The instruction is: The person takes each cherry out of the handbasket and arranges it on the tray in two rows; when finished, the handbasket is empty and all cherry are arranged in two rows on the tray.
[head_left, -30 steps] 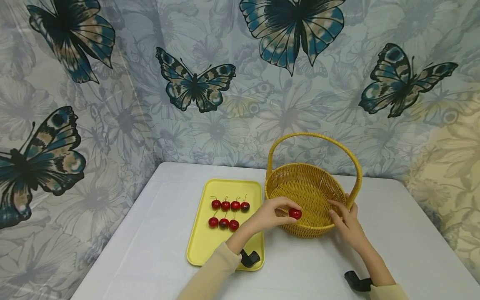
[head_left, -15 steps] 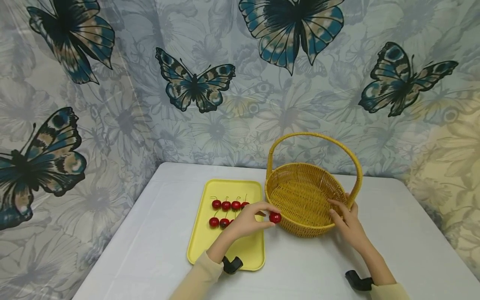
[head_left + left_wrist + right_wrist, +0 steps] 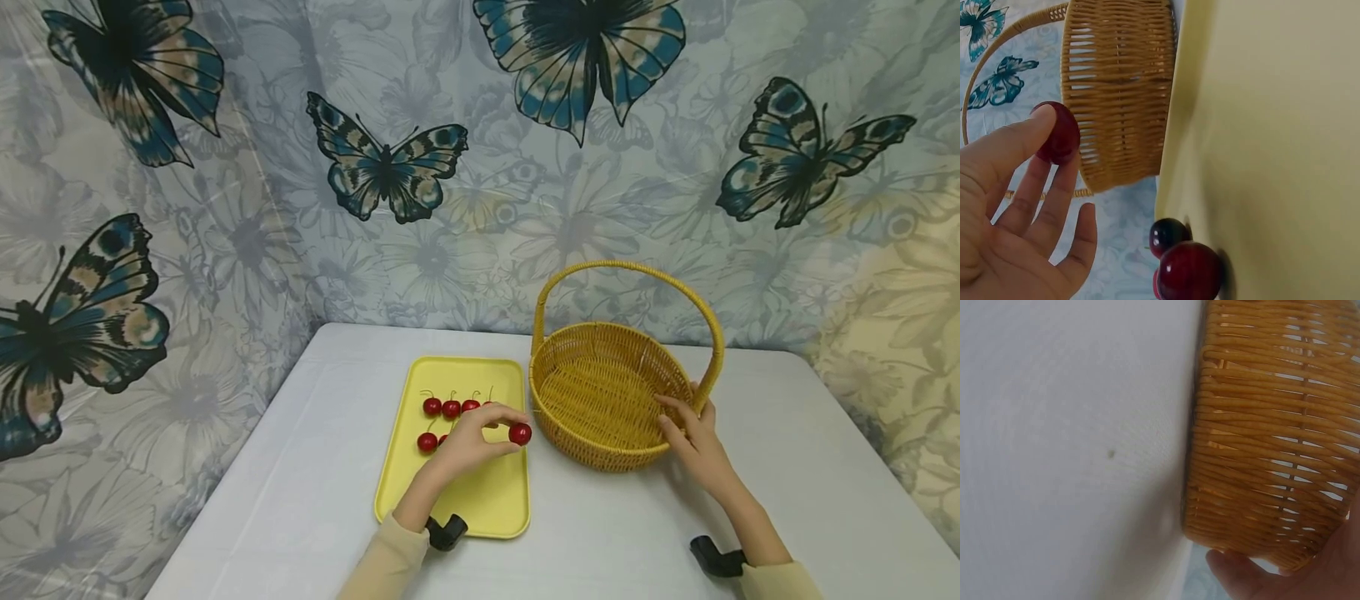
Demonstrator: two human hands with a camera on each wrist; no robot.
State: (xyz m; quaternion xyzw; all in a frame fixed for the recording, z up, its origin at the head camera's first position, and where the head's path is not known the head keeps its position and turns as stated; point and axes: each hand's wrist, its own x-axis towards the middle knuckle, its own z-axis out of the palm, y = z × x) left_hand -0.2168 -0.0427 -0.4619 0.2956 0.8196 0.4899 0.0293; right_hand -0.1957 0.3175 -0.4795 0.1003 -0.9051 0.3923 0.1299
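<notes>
My left hand (image 3: 467,446) pinches a dark red cherry (image 3: 520,433) between thumb and fingertips, over the right edge of the yellow tray (image 3: 450,508). In the left wrist view the thumb lies across this cherry (image 3: 1062,134), and the little finger stands apart. Two rows of cherries (image 3: 432,407) with thin stems lie on the tray, some hidden behind the left hand. Right of the tray stands a yellow-brown wicker basket (image 3: 600,392) with a tall arched handle. My right hand (image 3: 697,450) grips its right rim beside the handle's foot, some fingers inside and others outside.
A white-covered table (image 3: 300,467) carries the tray and basket. Behind it hangs a floral cloth (image 3: 577,217) with large butterflies. Each wrist wears a black camera mount, one at the left wrist (image 3: 447,532) and one at the right (image 3: 716,558).
My left hand has moved left with the cherry, from over the basket's front rim to the tray's right edge. The right hand stays on the basket rim.
</notes>
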